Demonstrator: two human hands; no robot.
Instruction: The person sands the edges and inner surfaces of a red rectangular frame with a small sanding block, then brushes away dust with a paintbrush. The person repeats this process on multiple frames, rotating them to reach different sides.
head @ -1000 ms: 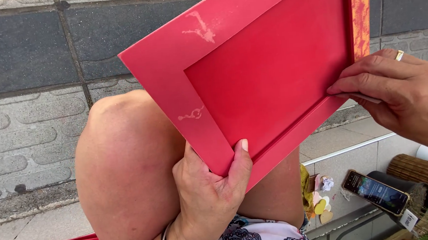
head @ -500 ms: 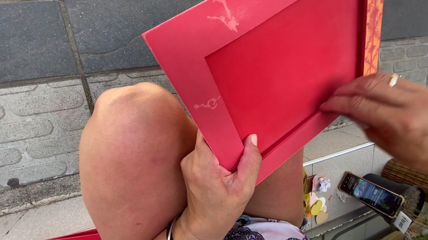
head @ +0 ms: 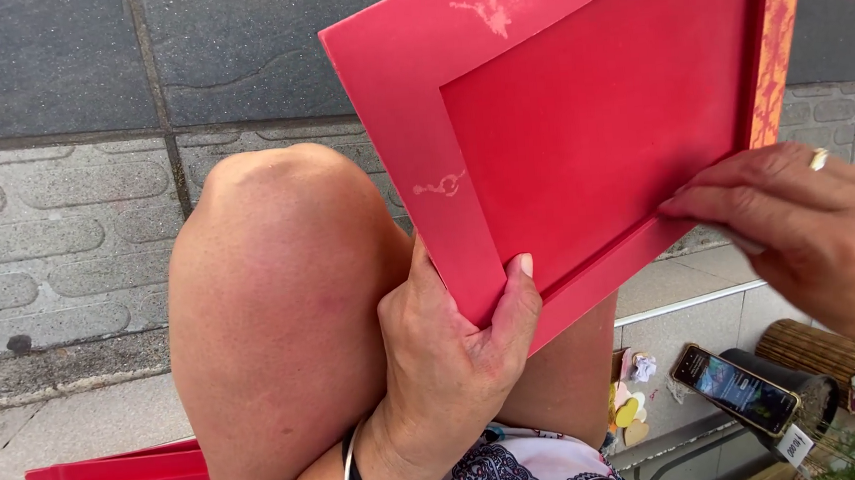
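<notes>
Both our hands hold the red frame [head: 589, 108], which has tipped a little higher toward the upper right since a second ago, propped over our knee [head: 279, 270]. Left hand [head: 446, 359] fingers clamp its lower corner; right hand [head: 808, 223] fingers press narrowly along the inner edge, maybe pinching something thin.

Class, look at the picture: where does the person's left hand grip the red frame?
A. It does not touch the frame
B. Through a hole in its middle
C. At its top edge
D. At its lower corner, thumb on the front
D: the left hand clasps the red frame at its lower corner, thumb lying on the front border.
</notes>
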